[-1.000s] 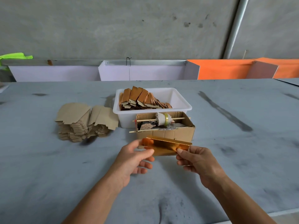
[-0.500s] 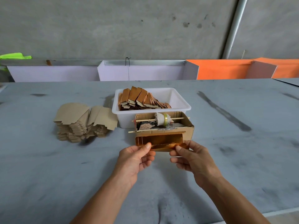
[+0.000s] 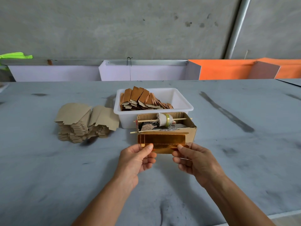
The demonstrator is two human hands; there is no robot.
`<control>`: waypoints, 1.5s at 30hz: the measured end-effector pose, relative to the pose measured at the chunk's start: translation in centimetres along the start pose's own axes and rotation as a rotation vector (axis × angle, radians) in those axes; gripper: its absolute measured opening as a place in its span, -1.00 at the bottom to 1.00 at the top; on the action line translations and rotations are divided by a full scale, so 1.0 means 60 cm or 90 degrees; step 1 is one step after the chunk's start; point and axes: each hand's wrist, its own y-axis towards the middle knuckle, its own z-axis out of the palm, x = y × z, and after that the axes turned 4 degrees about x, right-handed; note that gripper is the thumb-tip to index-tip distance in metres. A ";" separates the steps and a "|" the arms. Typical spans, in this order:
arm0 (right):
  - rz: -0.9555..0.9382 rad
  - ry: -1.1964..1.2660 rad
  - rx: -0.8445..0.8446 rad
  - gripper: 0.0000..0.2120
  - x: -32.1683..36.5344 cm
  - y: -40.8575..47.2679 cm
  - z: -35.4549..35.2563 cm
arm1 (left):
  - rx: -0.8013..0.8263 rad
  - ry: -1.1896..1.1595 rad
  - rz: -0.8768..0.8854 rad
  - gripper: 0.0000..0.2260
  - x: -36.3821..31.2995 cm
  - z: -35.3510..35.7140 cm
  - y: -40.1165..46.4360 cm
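Note:
A shiny gold card blank with dotted fold lines stands upright in front of me, its gold face toward the camera. My left hand pinches its lower left edge between thumb and fingers. My right hand pinches its lower right edge the same way. The card hovers just before a small brown cardboard box that holds a tape roll on a wooden stick.
A white plastic tub behind the box holds several folded gold-brown pieces. A stack of flat tan card blanks lies to the left. The grey table runs back to white and orange panels at the wall.
The gold card has been turned from lying tilted and folded to standing upright and flat. Both hands shifted their grip to its bottom edge and moved slightly forward.

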 end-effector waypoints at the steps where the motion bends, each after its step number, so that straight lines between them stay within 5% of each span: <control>1: 0.013 0.009 0.004 -0.96 0.000 0.002 -0.001 | 0.002 -0.017 -0.005 -0.93 -0.001 0.000 0.000; 8: 0.013 0.065 -0.001 -0.90 -0.008 0.008 -0.003 | -0.027 -0.023 0.067 -0.88 0.006 0.004 0.000; 18: -0.161 0.067 -0.064 -0.85 -0.036 0.002 0.013 | -0.058 -0.011 0.201 -0.83 0.023 0.010 -0.007; 23: -0.218 0.067 -0.094 -0.66 -0.049 0.002 0.024 | -0.095 -0.137 0.173 -0.66 0.035 0.022 -0.001; 32: -0.152 0.166 -0.055 -0.37 -0.080 -0.003 0.026 | -0.111 -0.046 0.239 -0.57 0.059 0.025 -0.001; 38: -0.107 0.240 -0.006 -0.74 -0.086 0.001 0.031 | -0.044 -0.034 0.256 -0.73 0.055 0.021 -0.010; 45: -0.088 0.299 0.087 -0.85 -0.079 0.005 0.022 | 0.066 -0.047 0.207 -0.77 0.047 0.005 -0.008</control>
